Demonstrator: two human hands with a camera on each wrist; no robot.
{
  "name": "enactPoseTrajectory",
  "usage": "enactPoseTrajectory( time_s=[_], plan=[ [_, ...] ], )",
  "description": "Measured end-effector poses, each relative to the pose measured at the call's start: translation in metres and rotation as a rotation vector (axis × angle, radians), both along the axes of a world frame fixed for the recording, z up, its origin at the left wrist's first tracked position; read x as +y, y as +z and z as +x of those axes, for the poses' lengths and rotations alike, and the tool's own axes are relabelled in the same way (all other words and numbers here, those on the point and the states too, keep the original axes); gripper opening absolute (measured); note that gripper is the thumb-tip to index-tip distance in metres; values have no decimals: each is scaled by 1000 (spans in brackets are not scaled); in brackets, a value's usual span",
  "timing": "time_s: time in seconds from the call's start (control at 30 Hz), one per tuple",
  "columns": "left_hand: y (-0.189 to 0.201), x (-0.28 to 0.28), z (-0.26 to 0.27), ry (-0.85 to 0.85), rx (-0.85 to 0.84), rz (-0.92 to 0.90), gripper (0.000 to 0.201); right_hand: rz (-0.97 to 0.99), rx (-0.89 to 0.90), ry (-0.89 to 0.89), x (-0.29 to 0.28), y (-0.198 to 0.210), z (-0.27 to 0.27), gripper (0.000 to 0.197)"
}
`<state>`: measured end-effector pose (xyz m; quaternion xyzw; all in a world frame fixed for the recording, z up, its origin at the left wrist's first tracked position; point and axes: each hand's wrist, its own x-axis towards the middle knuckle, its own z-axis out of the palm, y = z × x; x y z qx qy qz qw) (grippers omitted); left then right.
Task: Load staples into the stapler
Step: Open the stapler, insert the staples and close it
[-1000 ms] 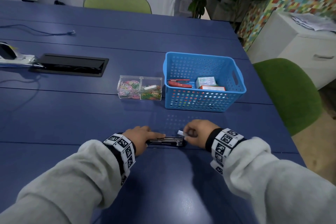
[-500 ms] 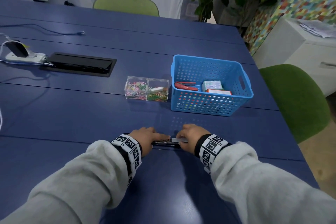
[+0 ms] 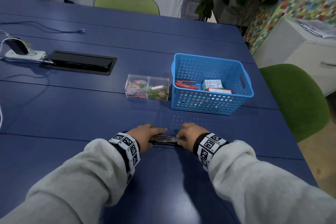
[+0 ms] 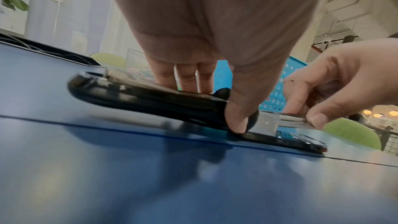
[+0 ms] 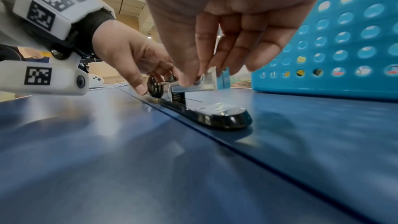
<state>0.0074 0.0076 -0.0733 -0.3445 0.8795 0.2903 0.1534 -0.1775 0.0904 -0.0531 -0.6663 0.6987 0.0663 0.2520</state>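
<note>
A black stapler [image 3: 165, 140] lies opened flat on the blue table [image 3: 91, 114], between my two hands. My left hand [image 3: 156, 135] grips its folded-back black cover [image 4: 140, 98], the thumb [image 4: 237, 118] pressed by the hinge. The right hand [image 3: 181, 139] pinches a silver staple strip [image 4: 295, 120] between thumb and forefinger, holding it in the metal magazine [image 5: 206, 81]. Below the magazine, the base with its anvil plate [image 5: 217, 108] rests on the table. How far the strip sits in the channel is hidden by my fingers.
A blue perforated basket [image 3: 211, 107] stands beyond the hands and holds a red stapler [image 3: 185, 84] and small boxes [image 3: 212, 84]. A clear box of coloured paper clips [image 3: 147, 88] sits to its left. Further left are a black cable hatch [image 3: 80, 62] and a power strip [image 3: 23, 53].
My right hand has moved left with the staple strip, from the stapler's right end onto the magazine. The left hand has kept its hold on the cover.
</note>
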Motion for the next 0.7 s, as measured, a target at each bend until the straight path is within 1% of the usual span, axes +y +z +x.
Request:
enactPoseTrajectory(
  time_s=[0.07, 0.1, 0.27, 0.37, 0.43, 0.5, 0.6, 0.7],
  plan=[
    [-1, -4, 5, 66, 6, -9, 72, 15, -1, -5, -1, 0, -1, 26],
    [-1, -6, 9, 98, -2, -20, 70, 22, 1, -13, 0, 0, -2, 26],
    [0, -16, 30, 151, -127, -130, 44, 76, 18, -72, 5, -4, -10, 31],
    [4, -19, 39, 161, -177, -137, 39, 88, -32, -150, 8, -5, -14, 28],
    [12, -20, 39, 178, -148, -123, 36, 59, -92, -230, 9, -5, -16, 25],
    [23, -20, 37, 196, -75, -128, 34, 17, -169, -320, 10, -3, -18, 20],
    [41, -19, 26, 184, 36, -152, 32, -23, -287, -417, 12, -5, -19, 9],
    [49, -13, 9, 159, 133, -164, 37, -14, -413, -520, 16, -6, -17, 23]
  ],
)
